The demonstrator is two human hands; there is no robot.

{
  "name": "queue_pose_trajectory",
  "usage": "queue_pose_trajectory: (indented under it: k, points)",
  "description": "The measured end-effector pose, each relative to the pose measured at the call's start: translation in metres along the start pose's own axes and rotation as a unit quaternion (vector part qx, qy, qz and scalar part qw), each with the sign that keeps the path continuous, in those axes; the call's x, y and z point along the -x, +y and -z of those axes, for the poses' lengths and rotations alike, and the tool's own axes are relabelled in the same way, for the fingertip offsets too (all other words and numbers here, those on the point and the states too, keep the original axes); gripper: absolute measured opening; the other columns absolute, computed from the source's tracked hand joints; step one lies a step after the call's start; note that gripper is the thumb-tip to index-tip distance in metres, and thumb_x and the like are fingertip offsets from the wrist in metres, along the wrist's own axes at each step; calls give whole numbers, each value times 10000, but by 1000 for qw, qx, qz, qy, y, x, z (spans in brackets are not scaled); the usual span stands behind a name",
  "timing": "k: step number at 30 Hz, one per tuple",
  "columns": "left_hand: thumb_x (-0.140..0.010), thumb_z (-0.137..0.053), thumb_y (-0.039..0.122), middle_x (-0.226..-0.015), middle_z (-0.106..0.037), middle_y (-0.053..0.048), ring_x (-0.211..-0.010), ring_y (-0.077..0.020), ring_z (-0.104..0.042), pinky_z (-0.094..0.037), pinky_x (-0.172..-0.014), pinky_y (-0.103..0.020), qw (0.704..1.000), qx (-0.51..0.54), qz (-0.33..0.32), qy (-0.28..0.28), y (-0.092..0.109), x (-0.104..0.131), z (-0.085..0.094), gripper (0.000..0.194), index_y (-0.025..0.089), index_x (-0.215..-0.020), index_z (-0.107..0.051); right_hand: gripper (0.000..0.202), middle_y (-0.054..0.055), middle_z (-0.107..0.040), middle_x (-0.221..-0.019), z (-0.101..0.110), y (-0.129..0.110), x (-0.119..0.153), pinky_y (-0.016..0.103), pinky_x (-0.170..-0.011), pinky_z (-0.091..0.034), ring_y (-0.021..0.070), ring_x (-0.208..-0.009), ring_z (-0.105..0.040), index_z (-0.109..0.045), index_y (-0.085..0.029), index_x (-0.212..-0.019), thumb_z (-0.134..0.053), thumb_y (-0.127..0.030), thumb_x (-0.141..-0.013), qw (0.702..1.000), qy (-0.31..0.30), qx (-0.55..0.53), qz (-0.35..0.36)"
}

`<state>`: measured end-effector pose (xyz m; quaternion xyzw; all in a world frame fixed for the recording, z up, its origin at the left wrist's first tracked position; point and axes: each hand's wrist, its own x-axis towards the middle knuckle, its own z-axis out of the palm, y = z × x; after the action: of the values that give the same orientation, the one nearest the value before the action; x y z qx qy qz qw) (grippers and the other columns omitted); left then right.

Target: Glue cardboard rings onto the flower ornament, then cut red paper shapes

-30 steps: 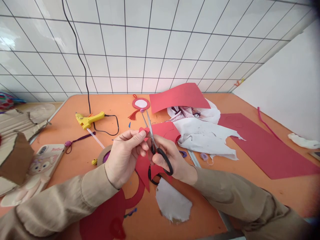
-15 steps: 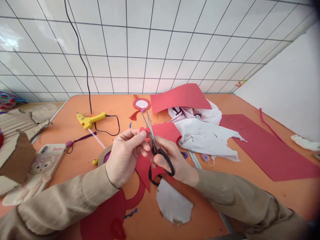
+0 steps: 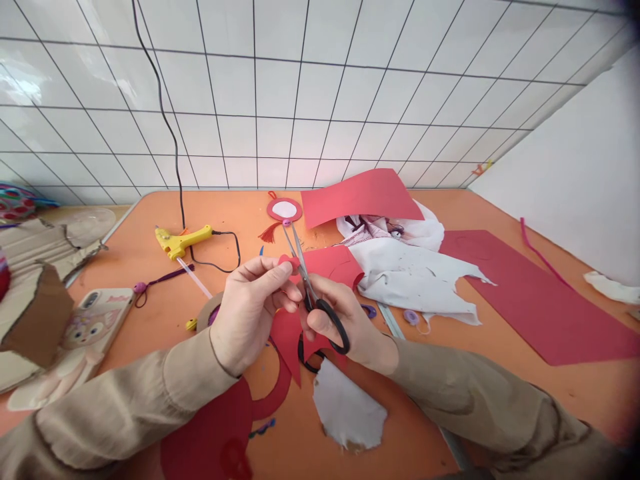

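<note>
Near the middle of the view, my left hand [image 3: 255,303] pinches a small red paper piece [image 3: 289,263] between thumb and fingers. My right hand [image 3: 350,323] has its fingers in the black handles of a pair of scissors [image 3: 303,265], whose blades point away from me and stand slightly apart. The blades are right beside the red piece. Under the hands lie cut red paper scraps [image 3: 286,340], partly hidden, and a second black scissor handle. Past the blade tips sits a round red ornament with a white centre [image 3: 285,210] and a red tassel.
A yellow glue gun [image 3: 185,240] with its black cord lies at the left. Nearer are a phone [image 3: 95,327] and cardboard [image 3: 37,307]. White cloth [image 3: 415,273] and red sheets [image 3: 545,300] lie at the right, a grey-white scrap [image 3: 350,407] in front.
</note>
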<state>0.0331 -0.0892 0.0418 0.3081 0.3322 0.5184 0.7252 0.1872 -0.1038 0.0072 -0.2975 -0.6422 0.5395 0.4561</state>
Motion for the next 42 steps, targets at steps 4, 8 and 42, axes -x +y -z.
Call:
queue_pose_trajectory:
  k: [4,8,42]
  points:
    - [-709,-794,201,-514,-651,-2,-437,-77,-573,-455,-425,-145,1000,-2,-6,0,1,-1,0,170,146,-668,-638,490,-33,-508,-649,0,-1,-1,220,-473,-399,89,-499,-512,-547,-161,-899,-638,-637,-832,1000,-10,-5,7]
    - [-704,-793,203,-528,-652,-3,-448,-77,-578,-449,-427,-147,1000,-12,-13,4,3,-2,-1,173,144,-657,-637,490,-35,-514,-636,-1,-2,-2,217,-461,-376,84,-486,-501,-544,-158,-892,-636,-637,-835,1000,-11,4,2]
    - [-623,-835,176,-527,-637,13,-405,-75,-549,-423,-388,-162,997,-31,-58,46,12,-6,-3,192,139,-683,-656,481,-63,-458,-563,6,-10,-3,207,-431,-343,75,-441,-468,-531,-161,-836,-640,-630,-834,998,-42,33,-36]
